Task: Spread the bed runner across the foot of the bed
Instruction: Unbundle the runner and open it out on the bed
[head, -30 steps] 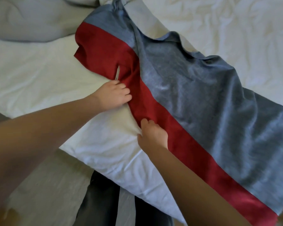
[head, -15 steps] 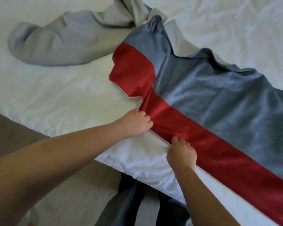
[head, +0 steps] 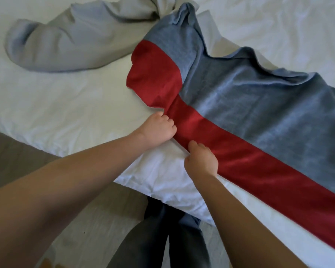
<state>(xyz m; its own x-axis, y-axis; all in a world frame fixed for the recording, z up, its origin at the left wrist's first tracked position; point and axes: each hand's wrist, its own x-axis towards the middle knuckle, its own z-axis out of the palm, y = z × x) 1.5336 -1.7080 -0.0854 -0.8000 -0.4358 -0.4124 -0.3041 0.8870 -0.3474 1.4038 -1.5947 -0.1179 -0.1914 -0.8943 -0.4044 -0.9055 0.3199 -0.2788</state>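
Where the head view shows the bed [head: 66, 105], your left hand [head: 157, 130] and right hand [head: 200, 161], close together, each grip the red edge of the bed runner [head: 259, 117], which runs from 12 o'clock, bunched, toward 4 o'clock.

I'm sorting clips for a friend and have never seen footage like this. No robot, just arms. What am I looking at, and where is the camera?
No machine here: a person wears a wide-angle camera on the head, so you look down along their own arms. All three pictures come from that camera; the last is the present moment. The white bed takes most of the view. On it lies the bed runner, grey-blue with a red band along the near side, flat on the right, bunched toward the top. The left hand and right hand both grip its red edge. The pale grey cloth beyond may be its underside; I cannot tell.
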